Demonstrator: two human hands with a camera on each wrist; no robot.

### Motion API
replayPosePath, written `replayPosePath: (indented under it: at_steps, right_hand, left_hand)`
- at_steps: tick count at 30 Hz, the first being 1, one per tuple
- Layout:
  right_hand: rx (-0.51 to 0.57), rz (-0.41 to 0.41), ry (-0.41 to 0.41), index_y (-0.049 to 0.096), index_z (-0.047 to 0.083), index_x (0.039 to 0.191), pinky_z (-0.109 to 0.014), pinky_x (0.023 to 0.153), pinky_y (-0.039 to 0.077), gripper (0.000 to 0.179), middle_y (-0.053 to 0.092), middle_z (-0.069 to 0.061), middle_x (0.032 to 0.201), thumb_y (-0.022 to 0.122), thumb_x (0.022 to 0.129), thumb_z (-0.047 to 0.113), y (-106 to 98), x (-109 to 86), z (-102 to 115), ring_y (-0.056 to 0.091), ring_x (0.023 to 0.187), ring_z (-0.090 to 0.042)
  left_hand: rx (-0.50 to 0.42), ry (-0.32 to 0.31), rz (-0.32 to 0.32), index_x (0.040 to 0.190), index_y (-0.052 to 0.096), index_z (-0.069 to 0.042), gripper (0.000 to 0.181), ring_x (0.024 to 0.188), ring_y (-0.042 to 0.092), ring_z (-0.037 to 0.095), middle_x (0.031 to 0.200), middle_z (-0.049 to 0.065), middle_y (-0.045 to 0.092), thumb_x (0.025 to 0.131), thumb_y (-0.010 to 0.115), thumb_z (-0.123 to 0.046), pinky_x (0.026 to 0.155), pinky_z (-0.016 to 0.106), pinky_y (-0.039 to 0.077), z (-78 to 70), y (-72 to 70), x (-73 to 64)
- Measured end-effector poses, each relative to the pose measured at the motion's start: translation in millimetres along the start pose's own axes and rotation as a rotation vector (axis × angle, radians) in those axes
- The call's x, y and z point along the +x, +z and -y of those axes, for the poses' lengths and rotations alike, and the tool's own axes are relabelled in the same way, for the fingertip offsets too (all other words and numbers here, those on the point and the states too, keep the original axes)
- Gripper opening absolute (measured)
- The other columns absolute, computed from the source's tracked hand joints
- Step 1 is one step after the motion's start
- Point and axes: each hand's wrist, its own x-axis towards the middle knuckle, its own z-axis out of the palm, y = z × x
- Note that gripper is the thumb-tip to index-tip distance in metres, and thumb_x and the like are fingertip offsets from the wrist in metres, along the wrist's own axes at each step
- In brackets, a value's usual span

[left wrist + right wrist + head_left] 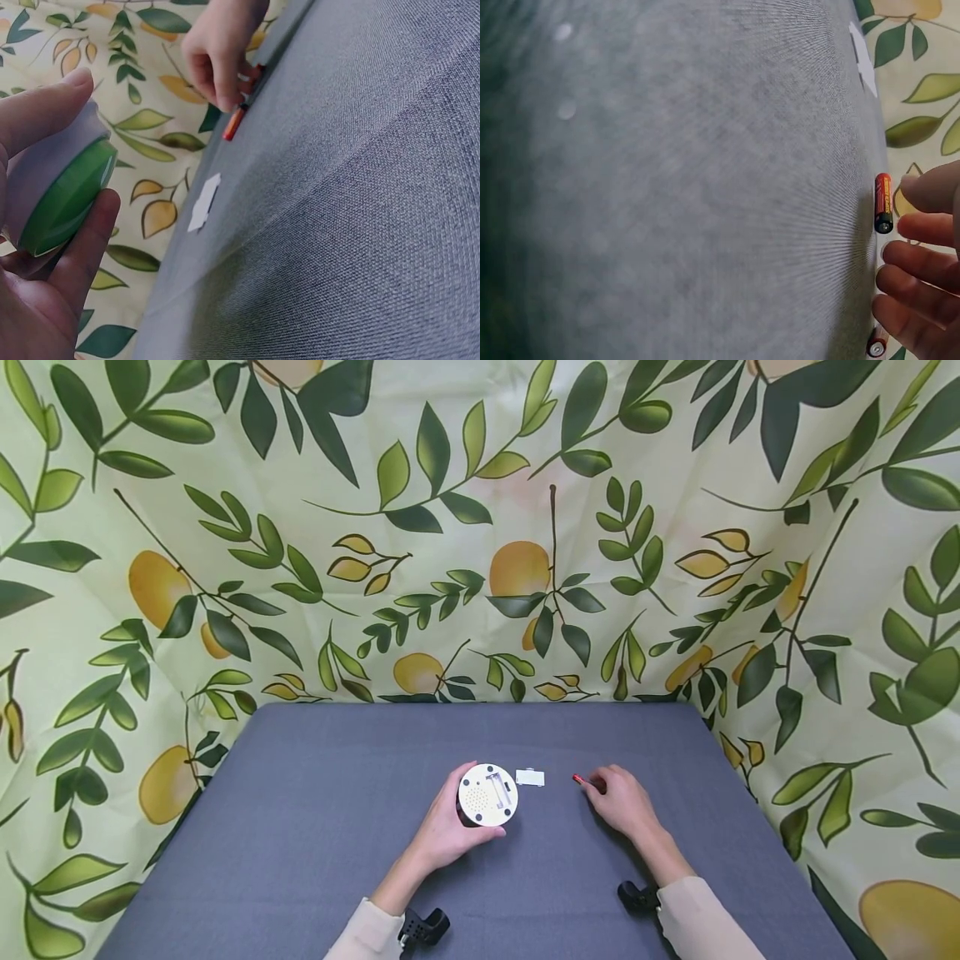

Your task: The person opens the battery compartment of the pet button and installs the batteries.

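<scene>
My left hand grips a round gadget with its white underside facing up, showing speaker holes, small dark feet and an uncovered battery slot. Its side has a green band, seen in the left wrist view between thumb and fingers. The right hand is low over the table, thumb and fingertips right beside a red and black battery. Its fingers are loosely bent. A second battery shows by the lower fingers of this hand. Between the hands lies a small white battery cover.
A grey-blue cloth covers the table. Behind it and along both sides hangs a leaf-and-fruit patterned curtain. Black wrist mounts are strapped at both sleeves.
</scene>
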Motion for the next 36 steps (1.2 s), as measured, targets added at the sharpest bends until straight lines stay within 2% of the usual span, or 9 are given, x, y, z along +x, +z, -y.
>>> replayPosePath:
  at_steps: [7, 14, 17, 24, 29, 36]
  right_hand:
    - [-0.034, 0.047, -0.005, 0.077, 0.007, 0.096, -0.043, 0.065, 0.048, 0.014, 0.061, -0.001, 0.086, 0.079, 0.088, 0.019, -1.7, 0.4, -3.2, 0.056, 0.079, -0.022]
    - [-0.027, 0.038, -0.010, 0.077, 0.008, 0.091, -0.045, 0.068, 0.050, 0.006, 0.062, -0.002, 0.086, 0.078, 0.088, 0.013, 0.8, 1.9, -3.8, 0.059, 0.081, -0.024]
    - [0.034, 0.035, 0.021, 0.076, 0.007, 0.091, -0.043, 0.068, 0.050, 0.005, 0.065, -0.003, 0.086, 0.076, 0.089, 0.012, 0.8, 2.6, -3.4, 0.059, 0.079, -0.022]
    - [0.252, 0.020, 0.088, 0.074, 0.004, 0.093, -0.034, 0.064, 0.047, 0.005, 0.069, -0.004, 0.081, 0.073, 0.090, 0.008, 0.0, 4.2, -4.0, 0.058, 0.070, -0.016]
    - [0.332, -0.024, 0.105, 0.075, 0.003, 0.096, -0.032, 0.068, 0.048, 0.008, 0.070, -0.004, 0.084, 0.074, 0.089, 0.006, -0.1, 6.5, -5.5, 0.060, 0.074, -0.017]
    - [0.446, -0.066, 0.118, 0.074, -0.001, 0.098, -0.025, 0.068, 0.048, 0.012, 0.071, -0.006, 0.085, 0.072, 0.088, 0.004, -2.6, 8.6, -3.9, 0.061, 0.075, -0.013]
  left_hand:
    - [0.002, -0.018, 0.011, 0.151, 0.041, -0.011, 0.105, 0.128, 0.051, 0.023, 0.143, 0.004, 0.053, 0.065, 0.097, -0.031, 0.106, 0.050, 0.039, -0.4, 1.3, 0.1]
    - [0.012, -0.007, 0.014, 0.151, 0.040, -0.011, 0.105, 0.129, 0.051, 0.025, 0.145, 0.006, 0.052, 0.066, 0.096, -0.032, 0.106, 0.050, 0.040, -1.0, 1.4, -0.5]
    - [0.010, -0.016, 0.018, 0.151, 0.040, -0.013, 0.104, 0.129, 0.051, 0.024, 0.145, 0.005, 0.052, 0.066, 0.096, -0.031, 0.106, 0.050, 0.039, -1.1, 1.3, -0.7]
    - [0.002, -0.015, 0.019, 0.152, 0.040, -0.012, 0.105, 0.128, 0.051, 0.023, 0.144, 0.004, 0.053, 0.065, 0.096, -0.031, 0.106, 0.049, 0.040, -1.3, 1.2, -0.6]
    - [-0.008, 0.004, 0.011, 0.151, 0.040, -0.011, 0.104, 0.127, 0.052, 0.025, 0.144, 0.005, 0.053, 0.066, 0.096, -0.032, 0.105, 0.049, 0.040, -0.4, 1.3, -0.1]
    - [-0.010, -0.006, 0.017, 0.152, 0.040, -0.015, 0.104, 0.128, 0.052, 0.023, 0.144, 0.004, 0.053, 0.066, 0.096, -0.033, 0.106, 0.048, 0.040, -0.2, 1.1, -0.2]
